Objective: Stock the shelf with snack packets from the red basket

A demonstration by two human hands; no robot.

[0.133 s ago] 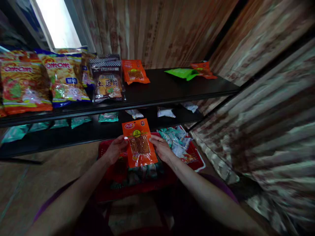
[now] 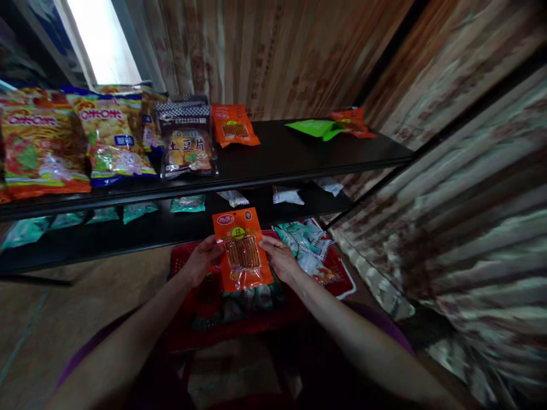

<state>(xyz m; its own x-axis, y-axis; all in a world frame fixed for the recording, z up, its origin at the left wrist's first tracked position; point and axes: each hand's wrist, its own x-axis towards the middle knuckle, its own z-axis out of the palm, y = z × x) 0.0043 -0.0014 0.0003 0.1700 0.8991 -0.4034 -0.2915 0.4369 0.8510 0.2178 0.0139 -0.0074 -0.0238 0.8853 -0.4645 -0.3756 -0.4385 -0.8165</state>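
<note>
Orange snack pkt (image 2: 241, 250) held upright, label facing cam, above red basket (image 2: 239, 333) and below black shelf (image 2: 299, 154), w/ matching pkt (image 2: 233, 126) on top. Left hand (image 2: 200, 259) and right hand (image 2: 280, 259) pinch its side edges, keeping it flat.

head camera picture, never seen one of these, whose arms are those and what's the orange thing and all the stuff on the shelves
The camera sits on a person's head and looks forward and down, so the two bare arms are that person's own. The left hand and right hand hold an orange snack packet by its sides, above a red basket with more packets in it. In front is a black shelf. On it stand big noodle bags, a brown chip bag, another orange packet and a green packet. Small teal and white packets lie on the lower shelf.
</note>
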